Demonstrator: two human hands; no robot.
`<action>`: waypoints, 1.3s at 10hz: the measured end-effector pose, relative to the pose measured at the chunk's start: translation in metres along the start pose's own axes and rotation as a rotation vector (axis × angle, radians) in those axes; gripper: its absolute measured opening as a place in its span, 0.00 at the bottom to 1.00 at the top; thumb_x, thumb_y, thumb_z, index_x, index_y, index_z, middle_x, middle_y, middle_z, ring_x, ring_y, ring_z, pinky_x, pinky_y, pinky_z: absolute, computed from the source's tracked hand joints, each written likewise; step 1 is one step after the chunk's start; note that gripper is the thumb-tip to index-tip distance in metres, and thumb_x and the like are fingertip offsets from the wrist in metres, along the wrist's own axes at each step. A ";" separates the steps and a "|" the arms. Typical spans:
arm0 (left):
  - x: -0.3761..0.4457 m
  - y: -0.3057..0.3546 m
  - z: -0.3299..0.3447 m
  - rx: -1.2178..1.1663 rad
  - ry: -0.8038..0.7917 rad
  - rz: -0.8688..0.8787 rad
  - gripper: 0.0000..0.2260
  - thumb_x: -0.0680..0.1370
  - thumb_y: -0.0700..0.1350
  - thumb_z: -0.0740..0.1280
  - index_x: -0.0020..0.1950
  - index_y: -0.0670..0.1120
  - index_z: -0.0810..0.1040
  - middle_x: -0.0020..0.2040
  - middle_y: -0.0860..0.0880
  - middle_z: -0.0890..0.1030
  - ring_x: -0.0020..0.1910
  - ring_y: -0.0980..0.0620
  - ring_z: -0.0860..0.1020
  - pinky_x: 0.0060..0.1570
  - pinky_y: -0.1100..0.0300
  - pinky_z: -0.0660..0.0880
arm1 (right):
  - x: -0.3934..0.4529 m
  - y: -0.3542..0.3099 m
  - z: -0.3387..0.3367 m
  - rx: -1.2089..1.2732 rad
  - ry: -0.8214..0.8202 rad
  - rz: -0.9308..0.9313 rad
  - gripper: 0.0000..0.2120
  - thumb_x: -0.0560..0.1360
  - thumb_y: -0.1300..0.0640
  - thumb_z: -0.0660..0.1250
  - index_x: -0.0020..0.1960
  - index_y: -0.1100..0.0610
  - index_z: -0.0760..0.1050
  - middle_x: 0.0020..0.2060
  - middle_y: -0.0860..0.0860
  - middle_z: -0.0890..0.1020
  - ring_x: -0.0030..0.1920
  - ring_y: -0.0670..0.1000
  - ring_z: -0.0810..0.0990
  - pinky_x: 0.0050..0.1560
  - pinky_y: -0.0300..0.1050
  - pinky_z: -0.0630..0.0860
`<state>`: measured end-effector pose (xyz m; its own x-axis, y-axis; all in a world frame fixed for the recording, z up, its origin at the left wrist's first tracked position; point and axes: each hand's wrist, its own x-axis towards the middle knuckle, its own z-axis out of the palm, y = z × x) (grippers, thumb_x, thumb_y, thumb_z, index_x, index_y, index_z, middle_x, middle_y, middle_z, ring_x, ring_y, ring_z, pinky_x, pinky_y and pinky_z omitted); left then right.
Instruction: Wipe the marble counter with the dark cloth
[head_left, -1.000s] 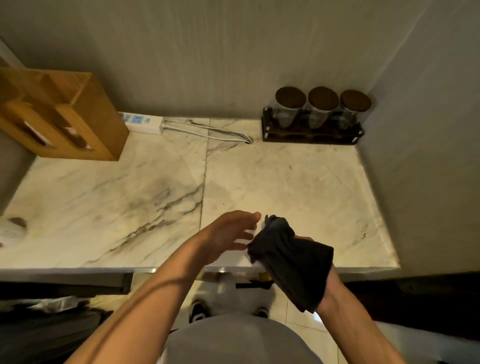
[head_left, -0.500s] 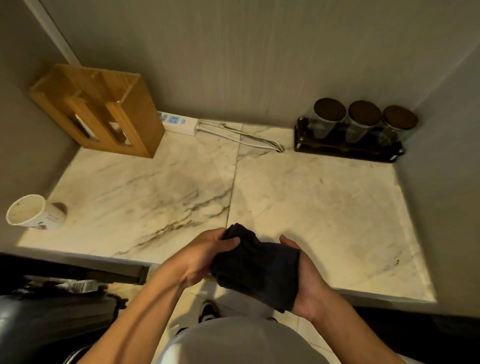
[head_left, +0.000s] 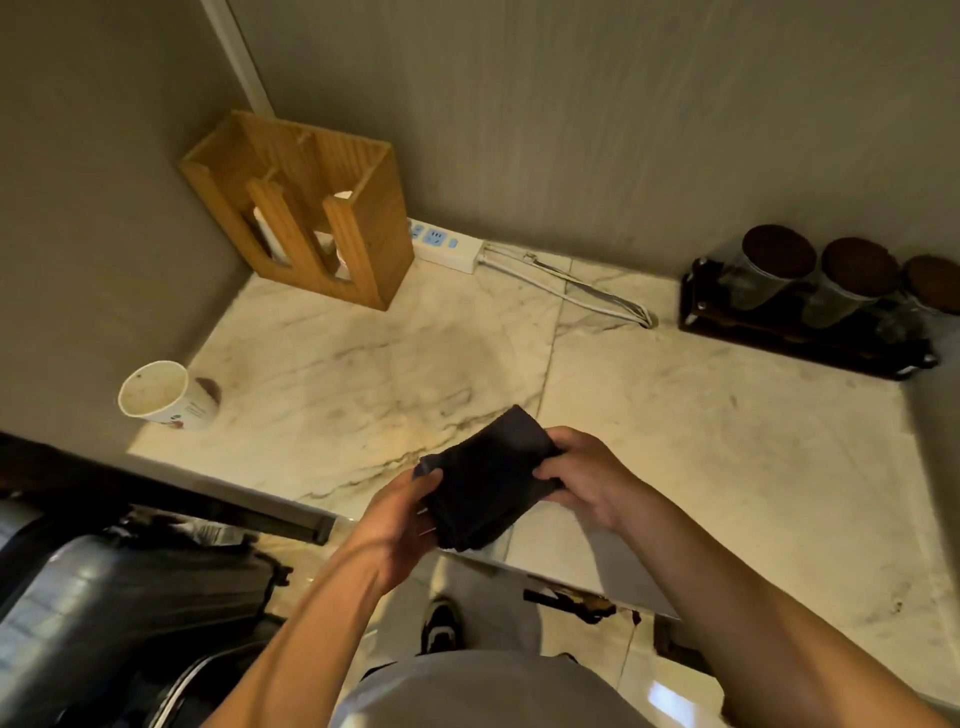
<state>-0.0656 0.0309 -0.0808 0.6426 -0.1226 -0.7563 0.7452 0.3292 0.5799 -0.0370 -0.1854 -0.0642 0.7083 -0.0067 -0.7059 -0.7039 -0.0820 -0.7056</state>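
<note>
A folded dark cloth (head_left: 485, 478) is held in the air over the front edge of the white marble counter (head_left: 701, 441). My left hand (head_left: 400, 514) grips its lower left corner. My right hand (head_left: 587, 475) pinches its right side, thumb on top. The cloth looks folded into a thick rectangle and does not touch the marble. Faint smudges and small dark specks show on the counter's right half.
A used paper cup (head_left: 163, 397) lies tipped at the counter's left edge. At the back stand a wooden holder (head_left: 306, 208), a white power strip (head_left: 441, 245) with its cable, and a dark rack with three jars (head_left: 810, 306). Walls close in left, back and right.
My left hand came from open beside the cloth to gripping it. Both hands now hold the cloth, folded smaller. The view has swung left, bringing the cup into sight.
</note>
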 end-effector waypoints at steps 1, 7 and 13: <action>0.006 0.000 -0.009 -0.006 0.028 -0.031 0.08 0.78 0.42 0.63 0.55 0.43 0.77 0.44 0.44 0.86 0.43 0.44 0.84 0.38 0.53 0.78 | 0.018 -0.011 0.010 -0.187 0.069 -0.068 0.16 0.69 0.73 0.64 0.52 0.57 0.78 0.46 0.55 0.82 0.48 0.54 0.81 0.43 0.44 0.79; 0.023 0.001 -0.018 0.598 0.271 -0.046 0.02 0.75 0.39 0.69 0.44 0.42 0.78 0.39 0.39 0.84 0.33 0.45 0.84 0.41 0.49 0.83 | 0.073 -0.012 0.029 -0.873 0.289 -0.394 0.19 0.73 0.62 0.69 0.62 0.51 0.75 0.55 0.52 0.78 0.56 0.55 0.77 0.53 0.41 0.68; -0.002 0.031 0.008 1.356 0.382 0.568 0.10 0.77 0.50 0.59 0.52 0.49 0.77 0.57 0.47 0.77 0.54 0.46 0.74 0.53 0.52 0.73 | -0.006 -0.036 -0.015 -0.730 0.492 -0.628 0.17 0.78 0.55 0.64 0.66 0.55 0.73 0.64 0.54 0.75 0.63 0.53 0.74 0.60 0.41 0.67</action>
